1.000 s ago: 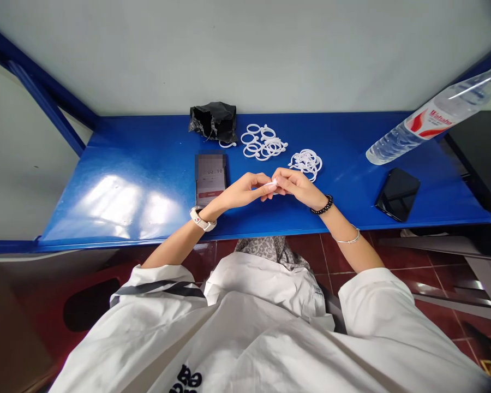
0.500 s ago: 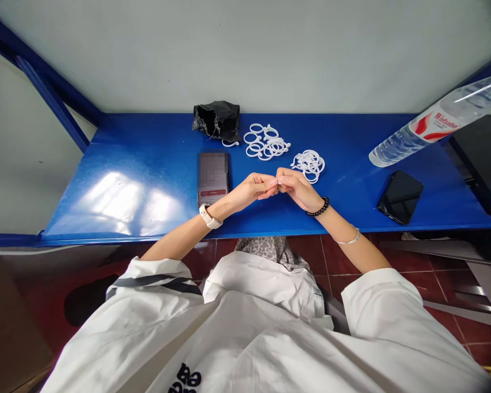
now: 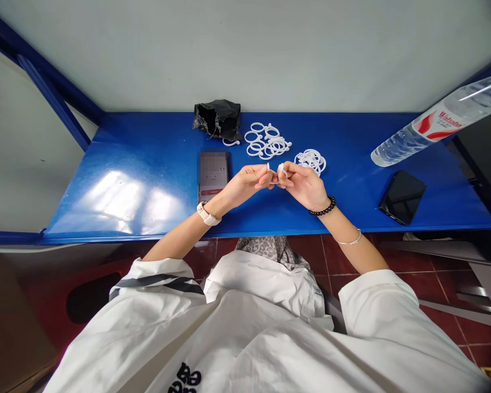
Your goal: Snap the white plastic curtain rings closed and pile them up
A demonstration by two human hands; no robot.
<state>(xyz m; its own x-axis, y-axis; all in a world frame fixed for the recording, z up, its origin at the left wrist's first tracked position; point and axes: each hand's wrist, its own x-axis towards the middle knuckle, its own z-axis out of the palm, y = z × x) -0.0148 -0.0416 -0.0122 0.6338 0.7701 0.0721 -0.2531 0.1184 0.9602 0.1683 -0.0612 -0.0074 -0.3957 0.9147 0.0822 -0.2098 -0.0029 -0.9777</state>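
Note:
My left hand (image 3: 245,184) and my right hand (image 3: 305,184) meet over the middle of the blue table (image 3: 126,164). Both pinch one small white plastic ring (image 3: 275,173) between their fingertips, each at one end, and the ring looks pulled apart. Just beyond the hands lie two heaps of the same white rings: a loose heap (image 3: 267,143) nearer the wall and a tighter heap (image 3: 311,160) beside my right hand.
A phone with a lit screen (image 3: 213,173) lies left of my left hand. A crumpled black bag (image 3: 218,118) sits by the wall. A dark phone (image 3: 401,196) and a lying water bottle (image 3: 433,126) are at the right.
The fingertips have drawn slightly apart, so the ring's white ends now show between them. Both hands have shifted a little farther from me.

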